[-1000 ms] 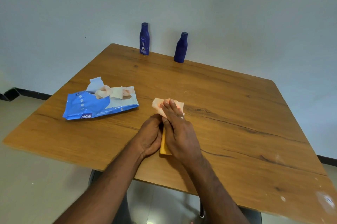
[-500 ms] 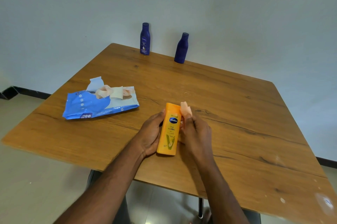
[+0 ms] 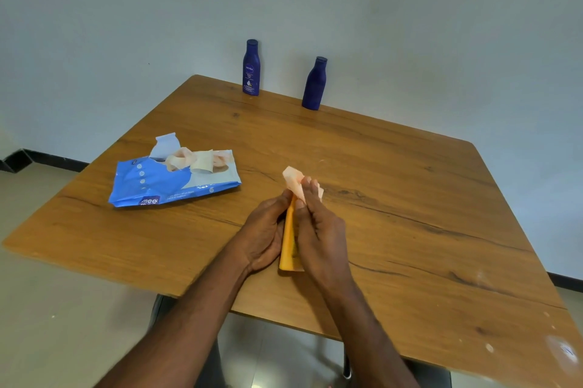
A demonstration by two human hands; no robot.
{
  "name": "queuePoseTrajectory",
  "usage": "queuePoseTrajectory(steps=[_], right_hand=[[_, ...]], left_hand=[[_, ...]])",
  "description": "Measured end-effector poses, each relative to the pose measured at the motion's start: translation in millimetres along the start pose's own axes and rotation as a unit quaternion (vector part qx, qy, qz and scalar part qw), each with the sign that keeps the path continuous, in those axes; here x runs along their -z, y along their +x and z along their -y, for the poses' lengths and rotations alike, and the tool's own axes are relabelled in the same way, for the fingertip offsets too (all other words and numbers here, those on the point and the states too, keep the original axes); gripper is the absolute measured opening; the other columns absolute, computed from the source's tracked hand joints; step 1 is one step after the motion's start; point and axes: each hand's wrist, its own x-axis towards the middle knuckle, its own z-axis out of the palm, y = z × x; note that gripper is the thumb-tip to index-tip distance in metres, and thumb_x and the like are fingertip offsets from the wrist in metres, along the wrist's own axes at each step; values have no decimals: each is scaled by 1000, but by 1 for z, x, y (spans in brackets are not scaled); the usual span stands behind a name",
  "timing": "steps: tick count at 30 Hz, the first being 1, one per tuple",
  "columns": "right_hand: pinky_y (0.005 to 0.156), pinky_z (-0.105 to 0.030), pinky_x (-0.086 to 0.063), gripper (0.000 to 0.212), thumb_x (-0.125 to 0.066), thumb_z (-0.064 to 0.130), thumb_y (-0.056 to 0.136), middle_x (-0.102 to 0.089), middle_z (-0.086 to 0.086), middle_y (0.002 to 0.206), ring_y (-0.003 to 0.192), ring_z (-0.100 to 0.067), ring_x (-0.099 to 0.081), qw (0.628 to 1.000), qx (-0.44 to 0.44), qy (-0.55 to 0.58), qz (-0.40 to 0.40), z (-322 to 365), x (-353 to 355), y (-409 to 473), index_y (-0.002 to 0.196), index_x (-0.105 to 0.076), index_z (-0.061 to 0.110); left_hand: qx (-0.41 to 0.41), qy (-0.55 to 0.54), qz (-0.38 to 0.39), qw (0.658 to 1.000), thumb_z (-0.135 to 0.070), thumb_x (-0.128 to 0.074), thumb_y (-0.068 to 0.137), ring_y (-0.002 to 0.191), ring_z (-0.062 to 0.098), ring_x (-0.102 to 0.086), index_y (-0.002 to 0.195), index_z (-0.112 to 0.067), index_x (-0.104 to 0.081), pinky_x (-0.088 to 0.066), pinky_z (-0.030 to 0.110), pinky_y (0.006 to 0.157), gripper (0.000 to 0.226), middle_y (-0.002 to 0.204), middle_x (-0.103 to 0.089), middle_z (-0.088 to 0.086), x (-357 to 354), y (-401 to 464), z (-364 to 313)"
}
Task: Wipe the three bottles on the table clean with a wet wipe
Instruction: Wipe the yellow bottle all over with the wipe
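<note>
The left hand (image 3: 263, 231) grips the yellow bottle (image 3: 288, 242) from its left side near the table's (image 3: 410, 230) front edge. The right hand (image 3: 318, 231) presses a wet wipe (image 3: 293, 181) against the bottle's top end, fingers curled round it. Two blue bottles (image 3: 251, 67) (image 3: 315, 83) stand upright at the far edge. The wipes pack (image 3: 172, 181) lies towards the left edge.

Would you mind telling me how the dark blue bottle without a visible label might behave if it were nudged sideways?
The unlabelled blue bottle looks tall on a small base, so it would probably tip rather than slide. It stands near the table's far edge, so it might fall off.
</note>
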Motion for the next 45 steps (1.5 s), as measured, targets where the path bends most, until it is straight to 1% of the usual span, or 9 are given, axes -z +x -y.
queuePoseTrajectory(steps=[3,6,12,20,22,25,30,36,45], right_hand=[[75,-28,-54,31,-45,23,106,-77,-6,98,86,-11,-70,964,-106,243,7,9,16,5,119,-71,10],[72,-31,-61,32,-42,18,106,-76,-17,103,88,-21,-74,878,-190,437,-31,16,35,11,115,-69,3],[88,-50,-57,24,-51,17,104,-77,-10,102,100,-31,-72,937,-205,267,-98,7,48,13,106,-75,12],[85,-52,-60,32,-63,11,97,-75,-6,110,101,-25,-73,940,-166,298,-28,21,50,20,128,-61,19],[84,-45,-60,37,-71,20,92,-72,0,110,100,-16,-69,988,-114,81,-63,16,39,26,127,-60,26],[95,-40,-52,45,-74,31,87,-61,10,126,114,-8,-56,974,-5,-204,-94,1,21,23,129,-55,30],[106,-44,-48,33,-59,17,99,-59,-7,143,133,-18,-54,965,107,-231,-63,-8,3,1,131,-65,15],[125,-31,-1,62,-16,44,105,7,2,168,153,-5,15,958,68,-263,92,-9,-14,-24,160,-3,18],[125,-33,-20,58,-30,39,108,-6,7,167,153,-6,-6,984,-13,-164,69,-4,-2,4,159,-7,24]], left_hand=[[-9,14,-24,1000,-30,-47,105,126,36,-60,132,1,-59,-45,51,110,43,131,-62,28,-2,0,-1],[-14,43,-45,998,-36,-49,103,108,34,-66,128,0,-62,-51,50,98,46,119,-68,24,-1,3,1],[-20,84,-59,995,-40,-43,105,83,21,-72,119,-9,-67,-56,42,77,42,97,-75,13,4,3,2],[8,41,-63,997,-39,-44,105,110,34,-68,124,-9,-68,-49,54,102,42,121,-71,21,5,4,1],[10,36,-69,997,-33,-45,106,102,32,-70,119,-10,-69,-50,53,98,36,116,-72,20,4,3,2],[23,31,-73,997,-36,-47,105,105,34,-70,121,-12,-68,-51,57,98,36,116,-72,20,2,1,1],[22,6,-51,998,-38,-46,105,104,28,-72,120,-5,-67,-55,46,93,41,112,-73,19,3,1,-2],[17,10,-55,998,-33,-47,106,116,28,-68,125,-4,-66,-49,43,106,40,120,-72,19,-3,-1,-5],[-5,-20,5,1000,-20,-44,107,119,25,-66,128,1,-64,-54,33,101,36,127,-67,22,-8,-6,-5]])
